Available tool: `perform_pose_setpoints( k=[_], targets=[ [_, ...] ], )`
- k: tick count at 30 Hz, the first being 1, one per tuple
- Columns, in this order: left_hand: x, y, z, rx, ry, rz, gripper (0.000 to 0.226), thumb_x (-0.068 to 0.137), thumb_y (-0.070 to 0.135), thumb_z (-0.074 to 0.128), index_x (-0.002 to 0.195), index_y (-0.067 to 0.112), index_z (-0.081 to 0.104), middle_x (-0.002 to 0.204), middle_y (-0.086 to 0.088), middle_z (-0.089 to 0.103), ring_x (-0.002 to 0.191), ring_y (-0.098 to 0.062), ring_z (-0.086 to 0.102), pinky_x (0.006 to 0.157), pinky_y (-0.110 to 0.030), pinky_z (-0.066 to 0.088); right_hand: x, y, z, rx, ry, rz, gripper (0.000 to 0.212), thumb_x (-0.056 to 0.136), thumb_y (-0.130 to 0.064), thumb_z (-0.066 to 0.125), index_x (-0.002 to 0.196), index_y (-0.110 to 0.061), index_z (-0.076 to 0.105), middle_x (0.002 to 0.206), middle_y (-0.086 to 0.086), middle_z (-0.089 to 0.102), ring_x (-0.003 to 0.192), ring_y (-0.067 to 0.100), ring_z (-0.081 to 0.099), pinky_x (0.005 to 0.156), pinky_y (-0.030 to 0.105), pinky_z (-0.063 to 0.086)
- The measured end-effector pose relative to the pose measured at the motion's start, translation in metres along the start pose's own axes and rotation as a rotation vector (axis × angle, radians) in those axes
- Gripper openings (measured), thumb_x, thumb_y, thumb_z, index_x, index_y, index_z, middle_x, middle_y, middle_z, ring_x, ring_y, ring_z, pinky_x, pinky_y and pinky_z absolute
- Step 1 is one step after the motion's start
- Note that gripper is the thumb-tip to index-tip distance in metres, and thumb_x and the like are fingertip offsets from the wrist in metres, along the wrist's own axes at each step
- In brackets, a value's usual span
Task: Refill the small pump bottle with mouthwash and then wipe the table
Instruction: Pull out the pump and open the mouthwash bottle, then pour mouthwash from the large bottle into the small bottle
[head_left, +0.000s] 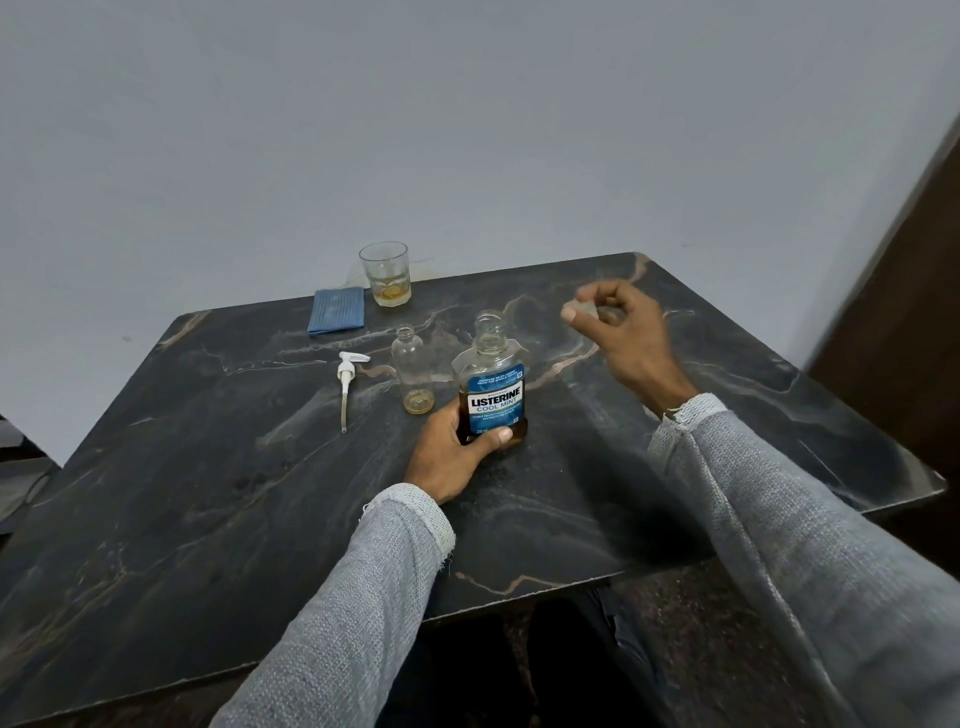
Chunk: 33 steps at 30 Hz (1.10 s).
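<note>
Left hand (447, 457) holds the uncapped mouthwash bottle (492, 389) upright on the counter (208, 467), grip curled round its base. Right hand (618, 332) is raised, grip pinching a small clear cap (587, 310). Small pump bottle (414, 376) stands open just beside the mouthwash bottle; pump head (347, 382) lies left of it, blue cloth (336, 310) near the far edge.

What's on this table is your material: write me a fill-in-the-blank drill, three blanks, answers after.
1. The mouthwash bottle that the left hand grips is labelled ___ Cool Mint.
2. The white pump head lies on the table, to the ___ of the small bottle.
3. The folded cloth beside the glass is ___ in colour.
Missing words: Listerine; left; blue.
</note>
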<state>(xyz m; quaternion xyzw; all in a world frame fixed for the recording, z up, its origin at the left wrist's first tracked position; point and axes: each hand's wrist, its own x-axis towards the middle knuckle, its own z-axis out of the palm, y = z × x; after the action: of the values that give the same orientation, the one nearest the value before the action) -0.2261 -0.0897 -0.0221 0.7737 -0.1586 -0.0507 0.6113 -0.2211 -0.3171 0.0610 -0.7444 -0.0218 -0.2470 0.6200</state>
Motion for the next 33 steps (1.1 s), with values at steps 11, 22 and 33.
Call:
perform_pose_setpoints(
  k=[11, 22, 33],
  targets=[
    [-0.001, 0.001, -0.001, 0.021, 0.008, -0.005, 0.040, 0.079, 0.017, 0.077, 0.109, 0.036, 0.058, 0.104, 0.023, 0.067, 0.099, 0.009, 0.063, 0.080, -0.008, 0.047, -0.022, 0.066, -0.005, -0.264, 0.076, 0.062, 0.030, 0.080, -0.011, 0.077, 0.102, -0.011, 0.057, 0.096, 0.003, 0.063, 0.085, 0.016, 0.060, 0.077, 0.025, 0.054],
    [0.002, -0.001, -0.002, 0.035, 0.002, -0.016, 0.052, 0.080, 0.020, 0.077, 0.127, 0.020, 0.056, 0.122, 0.009, 0.065, 0.108, -0.002, 0.061, 0.093, -0.021, 0.047, -0.026, 0.082, -0.004, -0.343, 0.073, 0.090, 0.025, 0.086, -0.018, 0.068, 0.107, -0.016, 0.054, 0.096, 0.001, 0.062, 0.087, 0.013, 0.061, 0.078, 0.025, 0.054],
    [-0.001, 0.002, -0.004, 0.044, -0.008, -0.011, 0.040, 0.078, 0.020, 0.078, 0.107, 0.039, 0.058, 0.098, 0.029, 0.065, 0.095, 0.014, 0.061, 0.079, -0.008, 0.046, -0.043, 0.069, 0.000, -0.457, 0.129, 0.091, 0.042, 0.082, -0.032, 0.067, 0.119, -0.021, 0.048, 0.122, -0.001, 0.042, 0.108, 0.009, 0.047, 0.086, 0.020, 0.038]
  ],
)
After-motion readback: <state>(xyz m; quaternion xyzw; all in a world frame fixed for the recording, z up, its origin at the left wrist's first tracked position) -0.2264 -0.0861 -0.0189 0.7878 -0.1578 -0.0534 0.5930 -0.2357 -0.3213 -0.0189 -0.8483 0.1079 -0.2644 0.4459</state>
